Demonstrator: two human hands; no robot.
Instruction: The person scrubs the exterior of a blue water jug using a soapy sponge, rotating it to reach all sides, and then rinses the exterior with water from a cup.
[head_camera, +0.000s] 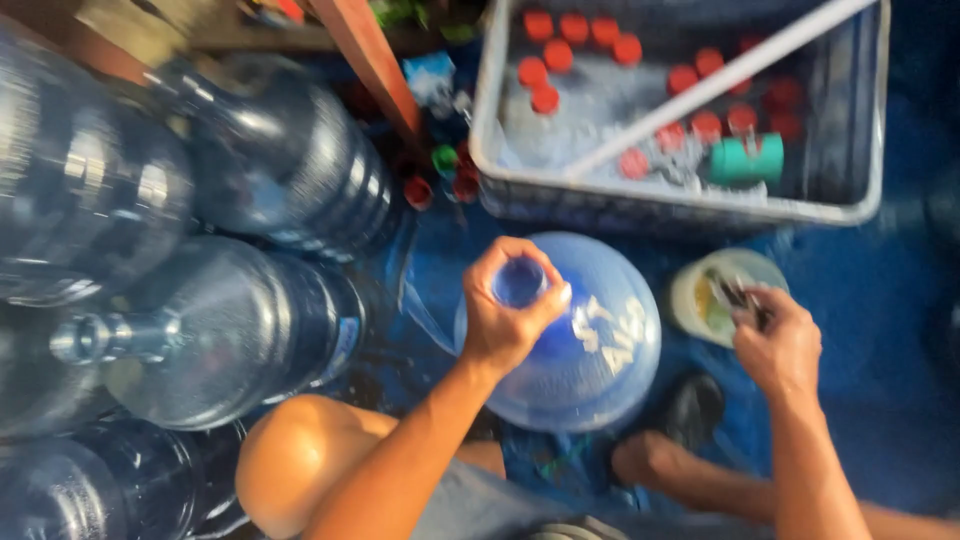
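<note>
Here, the left hand is curled tight round the neck of an upright blue water jug bearing white lettering, standing on the blue floor. To the right, the right hand pinches something small over a pale tub. Farther off, a grey crate holds red caps and a green roll.

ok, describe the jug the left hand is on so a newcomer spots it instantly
Start at the grey crate of red caps at top. Just below it, on the blue floor, stands the jug, upright, its neck gripped by the left hand. Unlike the jugs lying at left, it has white lettering.
</note>
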